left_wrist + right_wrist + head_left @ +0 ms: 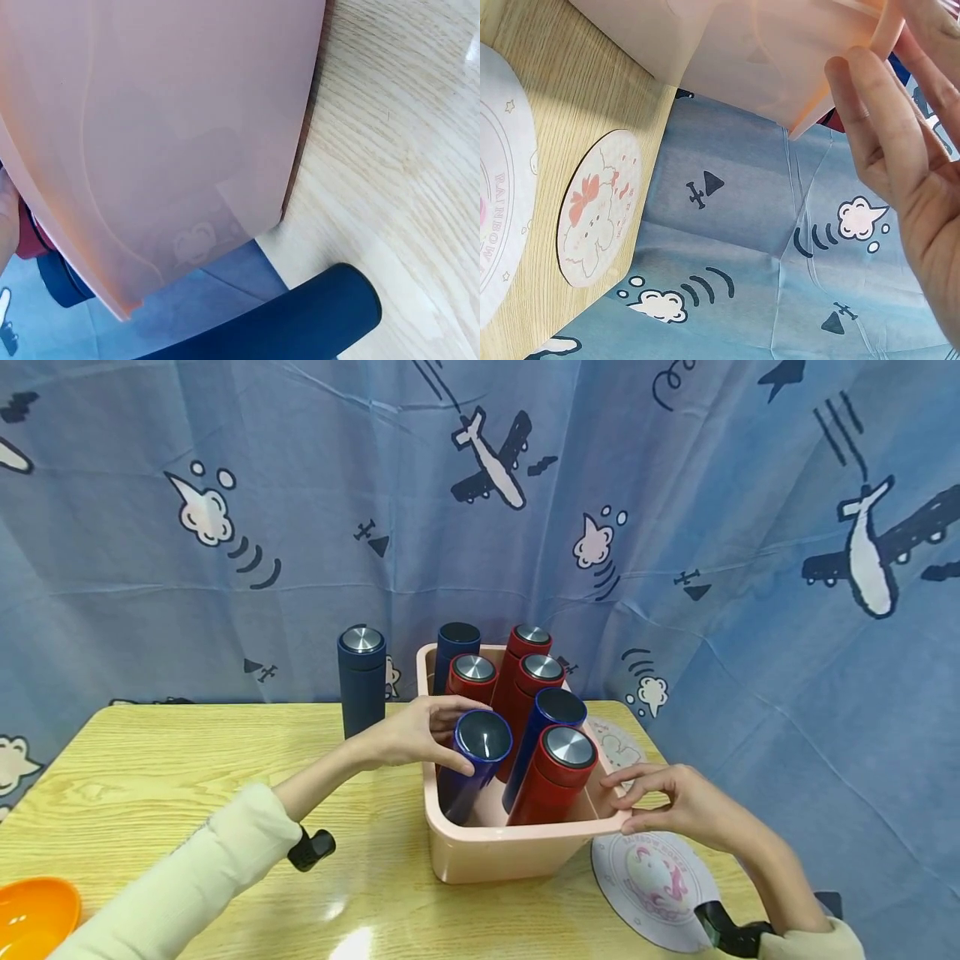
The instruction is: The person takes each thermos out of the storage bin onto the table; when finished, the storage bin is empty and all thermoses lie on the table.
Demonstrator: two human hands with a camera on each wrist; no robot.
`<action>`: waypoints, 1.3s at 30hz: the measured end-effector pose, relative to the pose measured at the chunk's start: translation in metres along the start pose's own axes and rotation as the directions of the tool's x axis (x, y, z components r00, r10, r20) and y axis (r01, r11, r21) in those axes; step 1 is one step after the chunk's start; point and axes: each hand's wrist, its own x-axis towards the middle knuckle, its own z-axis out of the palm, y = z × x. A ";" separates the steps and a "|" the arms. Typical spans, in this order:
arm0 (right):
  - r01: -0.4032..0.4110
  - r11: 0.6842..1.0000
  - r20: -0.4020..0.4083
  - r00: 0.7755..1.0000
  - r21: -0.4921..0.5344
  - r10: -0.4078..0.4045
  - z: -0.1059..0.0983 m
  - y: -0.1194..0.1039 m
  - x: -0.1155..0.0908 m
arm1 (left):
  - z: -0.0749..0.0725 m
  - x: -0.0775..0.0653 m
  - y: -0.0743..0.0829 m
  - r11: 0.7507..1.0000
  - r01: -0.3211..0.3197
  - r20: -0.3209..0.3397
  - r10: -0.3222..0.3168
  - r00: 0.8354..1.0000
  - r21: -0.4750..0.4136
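My left hand [408, 732] curls its thumb and fingers round a glossy blue thermos bottle [482, 745] with a dark lid, upright but slightly tilted at the near left of a pale pink plastic bin [510, 858]. Around it in the bin lean several more bottles: a red bottle [551, 785] with a silver lid at the front, a blue bottle [534, 752] behind it, and others toward the back. At the bin's right front corner, my right hand [690, 802] pinches the rim between thumb and fingers. In the left wrist view, the bin's side wall [187, 135] hides most of the hand.
A dark blue bottle [363, 685] stands on the wooden table [225, 752] left of the bin. Round printed mats [656, 889] lie to the right. An orange bowl [37, 910] sits at the lower left. A blue patterned curtain [300, 510] hangs behind.
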 end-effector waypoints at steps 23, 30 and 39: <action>-0.009 0.999 0.005 1.000 0.038 0.009 0.001 -0.001 -0.001 | 0.000 -0.007 0.012 0.999 -0.022 -0.097 0.019 0.995 -0.033; -0.033 0.998 0.015 0.999 0.044 0.032 -0.001 -0.002 -0.001 | -0.005 -0.010 0.030 0.998 -0.054 -0.128 0.051 0.990 -0.016; -0.026 0.999 0.013 1.000 0.029 0.026 0.000 -0.001 0.001 | -0.015 -0.015 0.056 0.986 -0.164 -0.208 0.158 0.965 -0.012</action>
